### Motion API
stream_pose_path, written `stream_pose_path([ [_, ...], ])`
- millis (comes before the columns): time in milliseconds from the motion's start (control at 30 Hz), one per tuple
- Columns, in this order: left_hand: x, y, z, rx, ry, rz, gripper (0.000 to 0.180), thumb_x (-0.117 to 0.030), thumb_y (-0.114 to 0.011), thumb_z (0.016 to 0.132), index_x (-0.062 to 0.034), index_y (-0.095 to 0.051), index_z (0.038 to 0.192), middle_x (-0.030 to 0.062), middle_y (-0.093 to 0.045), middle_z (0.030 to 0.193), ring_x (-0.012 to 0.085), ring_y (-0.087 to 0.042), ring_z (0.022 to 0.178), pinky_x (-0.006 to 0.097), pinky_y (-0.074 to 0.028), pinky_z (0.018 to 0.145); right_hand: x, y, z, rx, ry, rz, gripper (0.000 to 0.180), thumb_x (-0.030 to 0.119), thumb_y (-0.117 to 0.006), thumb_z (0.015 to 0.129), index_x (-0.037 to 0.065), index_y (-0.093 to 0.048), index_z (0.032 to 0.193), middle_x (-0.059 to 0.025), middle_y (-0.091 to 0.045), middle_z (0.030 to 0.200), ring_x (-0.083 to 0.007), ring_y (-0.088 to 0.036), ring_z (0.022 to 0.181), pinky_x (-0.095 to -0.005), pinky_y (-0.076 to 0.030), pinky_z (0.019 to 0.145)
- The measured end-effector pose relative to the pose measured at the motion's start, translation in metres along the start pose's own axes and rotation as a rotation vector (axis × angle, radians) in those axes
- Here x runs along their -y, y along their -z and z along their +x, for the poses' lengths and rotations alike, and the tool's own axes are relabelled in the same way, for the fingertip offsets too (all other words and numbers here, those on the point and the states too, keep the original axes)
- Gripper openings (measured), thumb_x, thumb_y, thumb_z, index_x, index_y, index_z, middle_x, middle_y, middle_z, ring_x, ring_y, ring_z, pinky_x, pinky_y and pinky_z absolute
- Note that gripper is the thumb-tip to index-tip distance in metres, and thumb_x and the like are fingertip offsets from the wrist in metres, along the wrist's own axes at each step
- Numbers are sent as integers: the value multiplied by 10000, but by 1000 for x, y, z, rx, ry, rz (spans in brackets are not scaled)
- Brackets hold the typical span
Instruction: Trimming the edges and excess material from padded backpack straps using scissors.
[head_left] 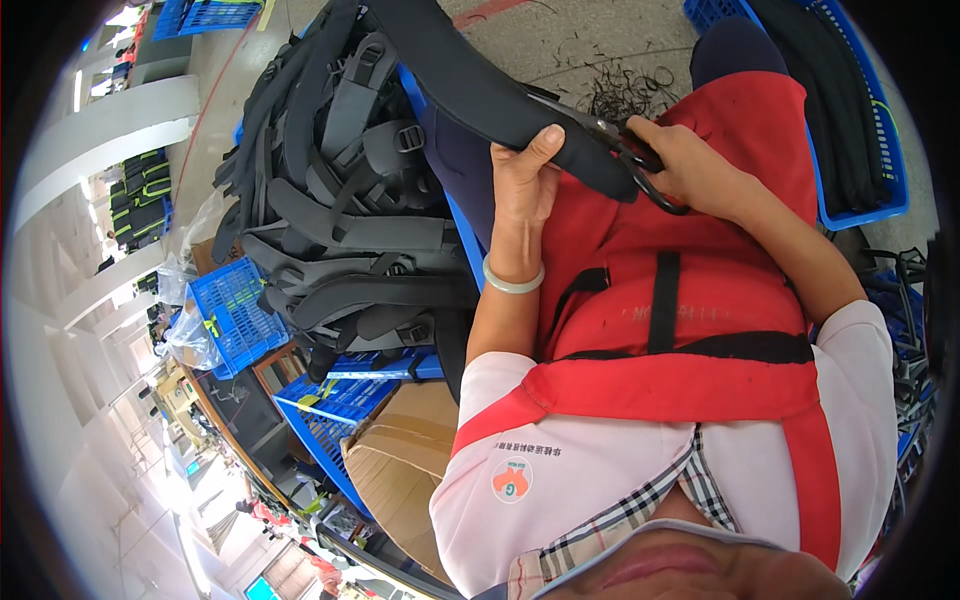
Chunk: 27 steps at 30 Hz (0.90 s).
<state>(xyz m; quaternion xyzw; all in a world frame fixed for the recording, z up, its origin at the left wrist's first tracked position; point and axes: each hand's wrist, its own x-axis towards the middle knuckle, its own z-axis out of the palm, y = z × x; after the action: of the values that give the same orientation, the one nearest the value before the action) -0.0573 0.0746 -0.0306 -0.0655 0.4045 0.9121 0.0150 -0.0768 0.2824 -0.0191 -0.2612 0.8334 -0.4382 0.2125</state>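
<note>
My left hand [525,180] is closed on a long black padded strap [460,85], thumb on top, near the strap's lower end. The strap curves away toward the upper left, and its rounded end lies over my red apron [690,300]. In my right hand [690,165] is a pair of black-handled scissors [607,129], fingers wrapped in the handles. Their blades lie along the strap's far edge, partly hidden behind it, so I cannot tell whether they touch it or how far apart they are.
At my left a large pile of grey and black padded straps with buckles [370,235] heaps over a blue crate. Another blue crate [880,120] on the right holds black pieces. Dark scraps [630,92] litter the floor ahead. A cardboard box [400,440] stands at the lower left.
</note>
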Motion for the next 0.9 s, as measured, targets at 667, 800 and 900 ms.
stream_pose_path([
  [667, -3, 14, 11, 52, -12, 46, 278, -25, -718, 797, -47, -606, 1050, 62, -651, 975, 210, -633, 900, 352, -521, 844, 3, -5, 6, -56, 1, 4, 461, 71, -683, 757, 5, -420, 1129, -257, -544, 1054, -408, -573, 900, -422, -463, 759],
  [800, 0, 15, 10, 53, -3, 24, 279, -22, -719, 794, -46, -605, 1048, 60, -653, 965, 209, -634, 897, 355, -521, 842, 2, -5, 4, -86, 39, -26, 456, 57, -686, 748, -3, -430, 1121, -246, -561, 975, -416, -575, 885, -420, -461, 732],
  [900, 1, 14, 9, 44, -10, 29, 280, -34, -721, 797, -44, -601, 1050, 65, -652, 962, 212, -634, 895, 358, -521, 842, 2, -6, 5, 23, -23, 64, 412, 52, -671, 768, -11, -440, 1104, -238, -575, 870, -424, -583, 832, -427, -455, 686],
])
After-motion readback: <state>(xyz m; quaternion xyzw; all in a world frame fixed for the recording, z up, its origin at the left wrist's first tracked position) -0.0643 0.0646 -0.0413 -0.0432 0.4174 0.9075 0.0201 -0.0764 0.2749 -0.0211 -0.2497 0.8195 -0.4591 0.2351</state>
